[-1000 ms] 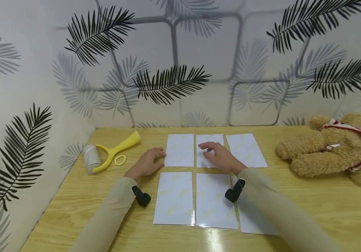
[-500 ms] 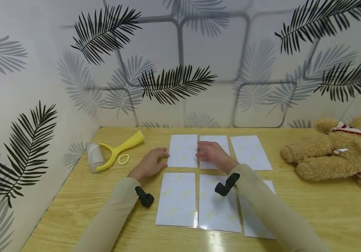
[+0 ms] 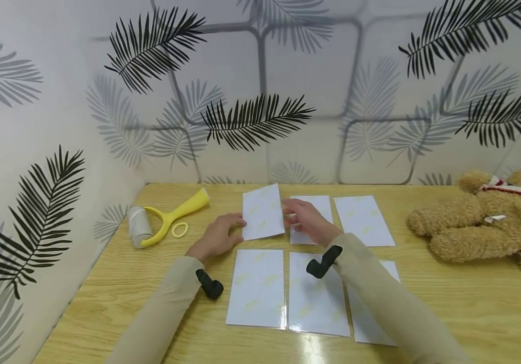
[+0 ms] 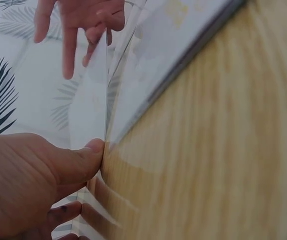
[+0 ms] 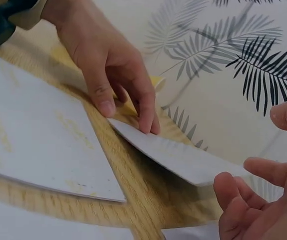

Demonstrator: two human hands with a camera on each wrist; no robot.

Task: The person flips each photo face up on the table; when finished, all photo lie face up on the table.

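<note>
A white card with faint yellow marks, the left one of the back row, is tilted with its right side raised off the table. My left hand holds its left edge, the index fingertip on the far part and the thumb by the near corner; in the right wrist view these fingers sit at the card's end. My right hand pinches the raised right edge, its other fingers spread apart in the left wrist view. Its forearm passes over the front row of cards and partly hides the rightmost one.
Two more back-row cards lie flat to the right. At the left are a yellow forked-handle roller with a whitish roll and a yellow ring. A brown teddy bear lies at the right. A leaf-patterned wall borders the table.
My right hand has moved left from above the middle back card to the left card's right edge. That edge has risen from the table. The left hand has stayed by the left edge.
</note>
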